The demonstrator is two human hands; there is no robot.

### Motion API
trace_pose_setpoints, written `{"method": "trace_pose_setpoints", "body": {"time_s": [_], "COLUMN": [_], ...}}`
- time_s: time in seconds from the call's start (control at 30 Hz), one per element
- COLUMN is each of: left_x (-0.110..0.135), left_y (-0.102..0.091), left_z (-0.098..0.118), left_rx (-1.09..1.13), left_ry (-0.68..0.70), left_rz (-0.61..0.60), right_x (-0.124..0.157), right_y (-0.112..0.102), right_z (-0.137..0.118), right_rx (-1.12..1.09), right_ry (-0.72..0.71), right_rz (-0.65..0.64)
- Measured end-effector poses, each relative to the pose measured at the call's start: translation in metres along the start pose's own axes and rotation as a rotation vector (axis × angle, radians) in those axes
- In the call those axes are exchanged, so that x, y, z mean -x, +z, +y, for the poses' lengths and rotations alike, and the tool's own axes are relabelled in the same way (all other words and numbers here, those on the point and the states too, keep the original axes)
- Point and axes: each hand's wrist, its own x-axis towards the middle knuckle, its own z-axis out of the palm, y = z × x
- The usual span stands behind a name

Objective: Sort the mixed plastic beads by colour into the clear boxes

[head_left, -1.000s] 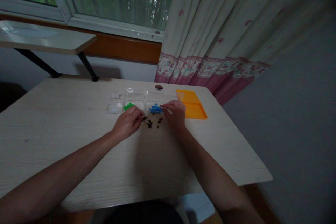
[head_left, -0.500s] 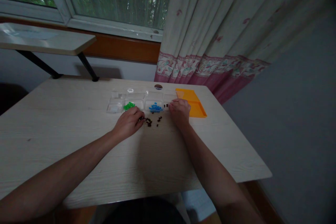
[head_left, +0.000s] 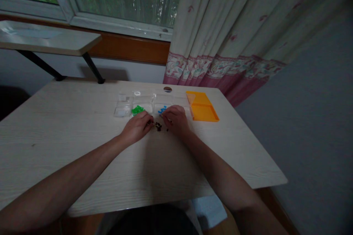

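Observation:
Both of my hands rest on a pale wooden table [head_left: 68, 136] at a small heap of dark brown beads [head_left: 158, 126]. My left hand [head_left: 137, 127] lies curled just left of the heap, fingertips pinched together at the beads. My right hand [head_left: 175, 119] is curled just right of it, fingertips also at the beads. Behind the hands stands a clear compartment box [head_left: 122, 108]; one cell holds green beads [head_left: 137, 109], the neighbouring cell holds blue beads [head_left: 162, 109], partly hidden by my right hand.
An orange lid [head_left: 202, 108] lies right of the clear box. A small side table [head_left: 46, 40] stands at the back left under the window. A curtain [head_left: 234, 33] hangs at the back right. The table's right edge drops off near the orange lid.
My right hand went right to the far cell of the box, then came back left to the brown beads. My left hand stayed at the heap.

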Motion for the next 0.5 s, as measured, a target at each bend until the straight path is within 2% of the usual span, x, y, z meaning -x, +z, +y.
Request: {"method": "trace_pose_setpoints", "body": {"time_s": [0.17, 0.5], "left_x": [-0.0022, -0.0026], "left_y": [0.0013, 0.0003], "left_z": [-0.0028, -0.0073], "left_rx": [0.034, 0.110], "left_ry": [-0.061, -0.062], "left_rz": [0.046, 0.108], "right_x": [0.0017, 0.0013], "right_y": [0.0041, 0.0065], "right_z": [-0.0084, -0.0086], "right_rx": [-0.033, -0.035], "right_ry": [-0.159, -0.138], "right_rz": [-0.134, -0.136]}}
